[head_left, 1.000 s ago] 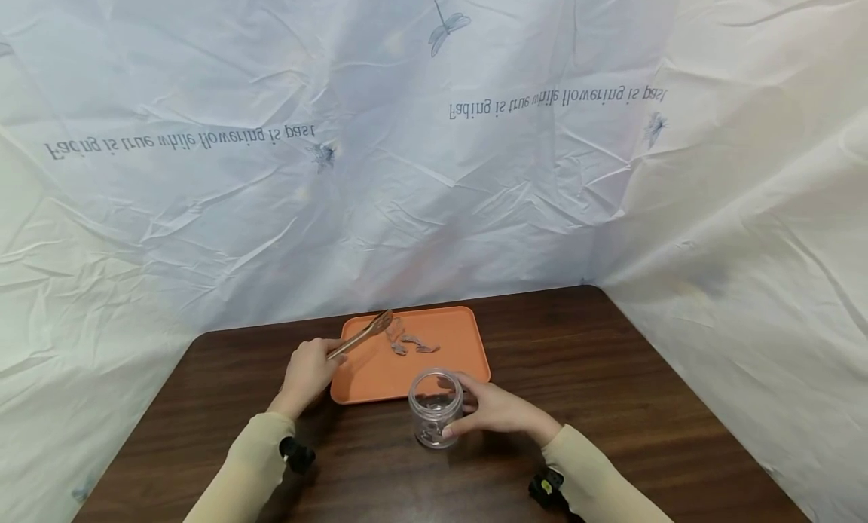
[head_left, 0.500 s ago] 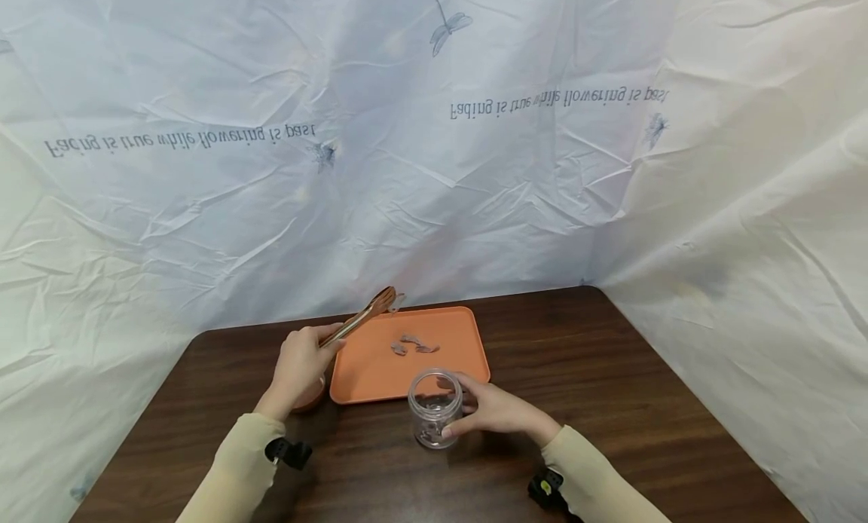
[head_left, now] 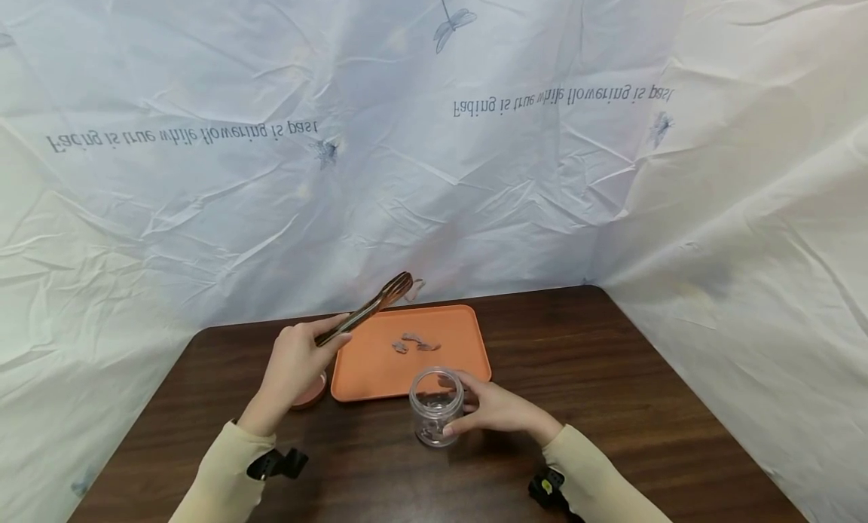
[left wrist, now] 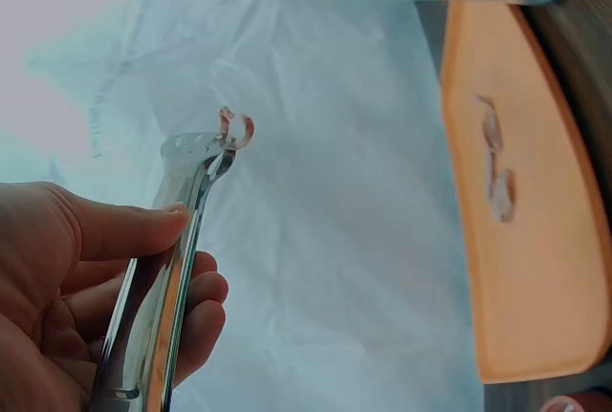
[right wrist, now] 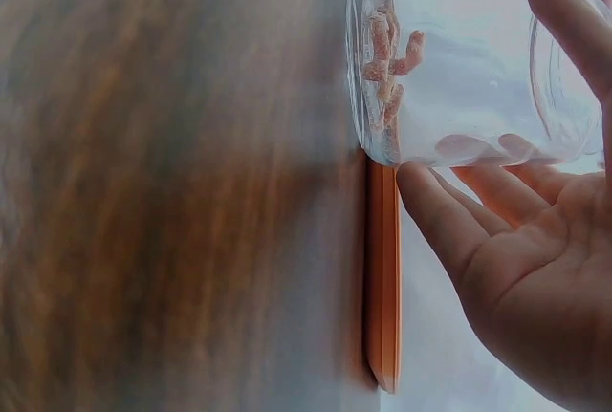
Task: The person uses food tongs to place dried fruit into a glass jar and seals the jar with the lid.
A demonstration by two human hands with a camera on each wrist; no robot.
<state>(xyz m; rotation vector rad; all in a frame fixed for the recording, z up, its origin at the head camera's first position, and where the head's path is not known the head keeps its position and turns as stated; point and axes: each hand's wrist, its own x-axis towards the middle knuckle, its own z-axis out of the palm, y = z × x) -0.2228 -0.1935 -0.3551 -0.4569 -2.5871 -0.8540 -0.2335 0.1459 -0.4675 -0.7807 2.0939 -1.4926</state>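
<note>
In the head view my left hand (head_left: 294,361) grips a pair of metal tongs (head_left: 366,310), tips pointing up and away, above the left part of the orange tray (head_left: 366,368). A small curled, pinkish translucent piece (left wrist: 241,131) is pinched at the tongs' tips. My right hand (head_left: 498,411) holds the side of a clear open jar (head_left: 434,425), fingers and thumb around it. The jar stands upright on the table at the tray's front edge. Several knobbly reddish-brown pieces (right wrist: 382,49) lie at its bottom. More small greyish-pink pieces (head_left: 423,347) lie on the tray.
A round, shallow pinkish-brown lid-like object (head_left: 312,393) sits on the dark wooden table (head_left: 556,357) left of the tray, partly behind my left hand. White printed cloth (head_left: 380,206) hangs behind the table and along both sides.
My left hand has lifted the tongs up off the tray with the small curled piece in their tips, uncovering the round object below. My right hand and the jar stay put.
</note>
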